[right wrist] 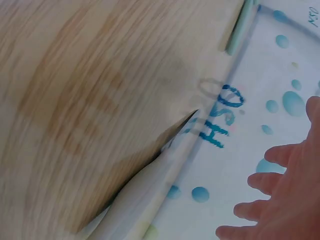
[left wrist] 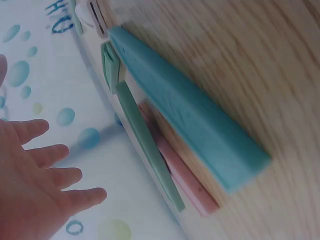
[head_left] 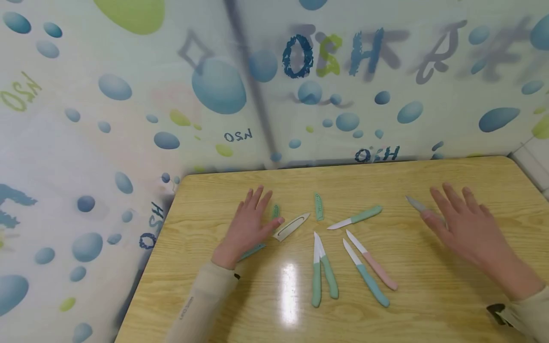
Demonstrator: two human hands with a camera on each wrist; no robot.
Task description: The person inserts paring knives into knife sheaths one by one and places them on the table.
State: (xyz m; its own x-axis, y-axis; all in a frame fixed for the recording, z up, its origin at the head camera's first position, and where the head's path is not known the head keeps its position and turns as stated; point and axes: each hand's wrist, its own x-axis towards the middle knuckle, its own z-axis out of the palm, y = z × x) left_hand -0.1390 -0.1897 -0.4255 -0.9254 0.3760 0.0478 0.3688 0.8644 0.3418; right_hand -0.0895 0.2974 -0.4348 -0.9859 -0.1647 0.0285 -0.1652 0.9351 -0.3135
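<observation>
My left hand [head_left: 249,226] is spread with straight fingers above several knife sheaths at the table's left. Near it lie a cream sheath [head_left: 292,226] and a green sheath [head_left: 319,206]. In the left wrist view a blue sheath [left wrist: 185,110] is closest, beside a pink sheath [left wrist: 185,180] and a long green sheath [left wrist: 150,145]. My right hand [head_left: 472,233], fingers also spread, holds nothing over a knife [head_left: 415,204] whose pale handle [right wrist: 130,205] shows in the right wrist view. In the head view the hand hides most of that knife.
Between the hands lie two green-handled knives [head_left: 316,281] with their blades together, another green-handled knife [head_left: 364,215], a blue-handled knife [head_left: 372,286] and a pink-handled knife [head_left: 381,271]. The wooden table [head_left: 206,200] meets a patterned curtain [head_left: 266,119] at its back edge.
</observation>
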